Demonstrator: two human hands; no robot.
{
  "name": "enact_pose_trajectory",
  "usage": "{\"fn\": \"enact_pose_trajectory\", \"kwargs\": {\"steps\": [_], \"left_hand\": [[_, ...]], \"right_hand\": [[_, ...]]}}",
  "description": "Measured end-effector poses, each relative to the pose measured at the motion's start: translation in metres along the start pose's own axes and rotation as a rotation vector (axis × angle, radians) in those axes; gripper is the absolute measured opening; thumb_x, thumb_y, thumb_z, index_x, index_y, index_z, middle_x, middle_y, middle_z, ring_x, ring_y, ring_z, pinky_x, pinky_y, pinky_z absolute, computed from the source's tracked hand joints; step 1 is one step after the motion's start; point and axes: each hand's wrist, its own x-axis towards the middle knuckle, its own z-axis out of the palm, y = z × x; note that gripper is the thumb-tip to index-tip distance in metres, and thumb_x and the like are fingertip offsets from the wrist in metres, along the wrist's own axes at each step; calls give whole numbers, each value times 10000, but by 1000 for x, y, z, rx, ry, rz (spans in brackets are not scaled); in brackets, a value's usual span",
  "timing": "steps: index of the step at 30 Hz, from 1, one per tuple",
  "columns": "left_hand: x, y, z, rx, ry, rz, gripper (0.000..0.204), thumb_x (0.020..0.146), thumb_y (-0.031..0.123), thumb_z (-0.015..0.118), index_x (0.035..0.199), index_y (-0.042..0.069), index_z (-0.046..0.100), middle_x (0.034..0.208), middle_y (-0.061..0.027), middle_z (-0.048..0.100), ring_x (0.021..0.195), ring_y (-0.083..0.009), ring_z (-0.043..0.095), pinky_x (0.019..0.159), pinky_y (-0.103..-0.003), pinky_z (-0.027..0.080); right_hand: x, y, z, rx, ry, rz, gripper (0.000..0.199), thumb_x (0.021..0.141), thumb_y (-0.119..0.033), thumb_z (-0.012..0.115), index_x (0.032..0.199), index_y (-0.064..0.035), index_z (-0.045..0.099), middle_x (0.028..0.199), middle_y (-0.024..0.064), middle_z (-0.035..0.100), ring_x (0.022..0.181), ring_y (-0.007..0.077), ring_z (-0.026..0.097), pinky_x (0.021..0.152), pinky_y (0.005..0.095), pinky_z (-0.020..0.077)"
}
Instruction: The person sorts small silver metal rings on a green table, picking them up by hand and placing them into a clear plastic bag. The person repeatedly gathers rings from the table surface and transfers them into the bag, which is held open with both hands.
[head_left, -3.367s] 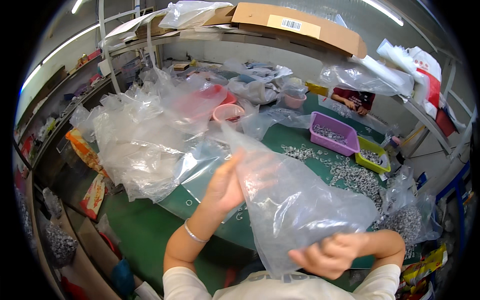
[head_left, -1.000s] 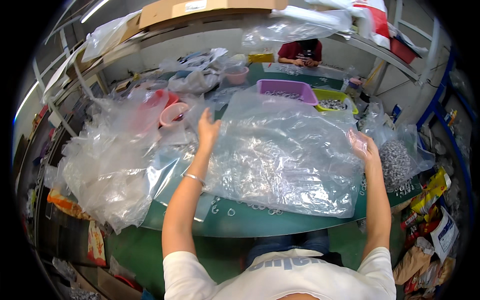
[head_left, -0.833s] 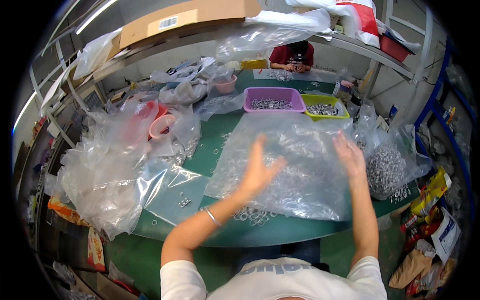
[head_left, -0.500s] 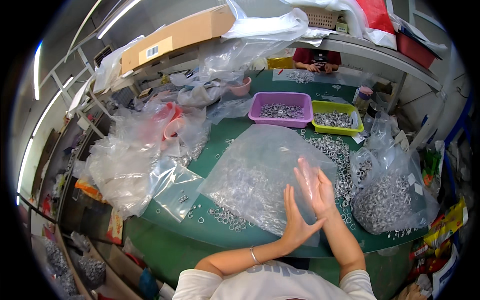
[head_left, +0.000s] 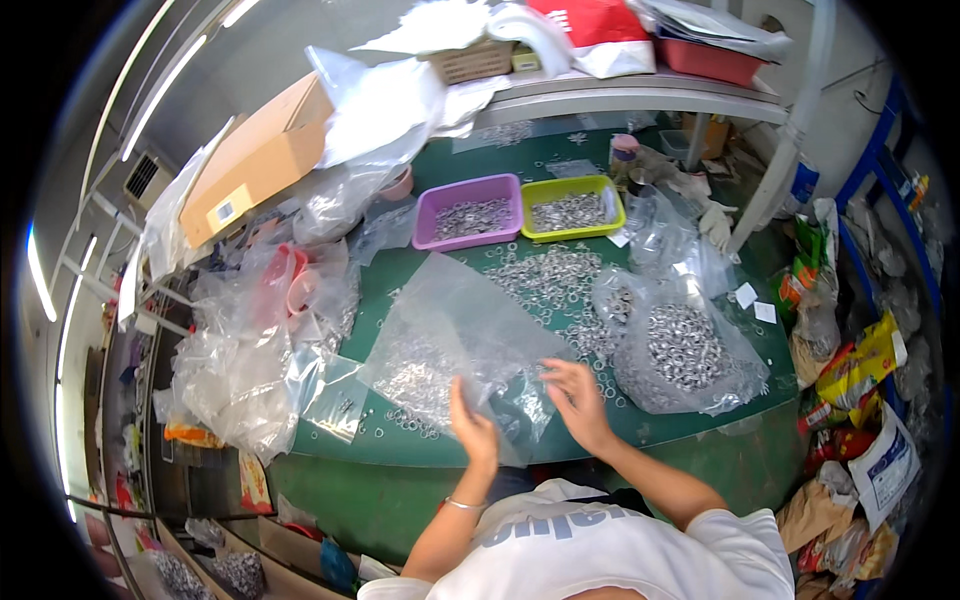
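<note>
A large clear plastic bag (head_left: 455,315) lies across the middle of the green table, with small metal rings showing through its left part. My left hand (head_left: 474,432) grips the bag's near edge, thumb upright against the film. To the right, my right hand (head_left: 578,402) is open beside the bag's near right corner, its fingers apart and curved toward the film. Loose metal rings (head_left: 550,280) are spread beyond the bag. Another clear bag (head_left: 685,350), full of rings, sits to the right of my right hand.
Purple (head_left: 467,238) and yellow-green (head_left: 575,229) bins of metal pieces stand at the back. Crumpled plastic bags (head_left: 235,380) heap up on the left. A shelf (head_left: 640,92) with a cardboard box (head_left: 262,150) overhangs the far side. Packages (head_left: 858,365) crowd the floor at right.
My view has shifted to the right. My hands have moved apart: the right has left the film and spread its fingers, while the left has taken the bag's near edge.
</note>
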Motion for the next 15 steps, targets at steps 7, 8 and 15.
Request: {"fn": "enact_pose_trajectory", "kwargs": {"steps": [7,8,15], "left_hand": [[27,24,-3,42,-11,-74,503,768,-175,377,1234,-21,487,1241,-229,494,1142,-314,518,946,-345,413],[32,29,1,92,2,32,454,779,-153,396,1192,-11,519,1186,-218,513,1082,-306,537,903,-342,427],[49,68,26,118,-2,117,211,810,-27,523,1002,-4,608,816,-126,533,679,-213,514,650,-336,442]], "right_hand": [[-119,18,-164,-938,779,-286,1094,561,-160,838,1385,15,139,1388,231,247,1298,358,244,1080,453,174],[-106,3,-176,-908,835,-241,1202,546,-178,847,1425,3,46,1418,233,217,1323,355,210,1097,445,146],[-17,-8,-213,-767,420,-44,1104,497,-205,854,1415,-63,257,1137,134,481,1005,312,459,951,382,339]]}}
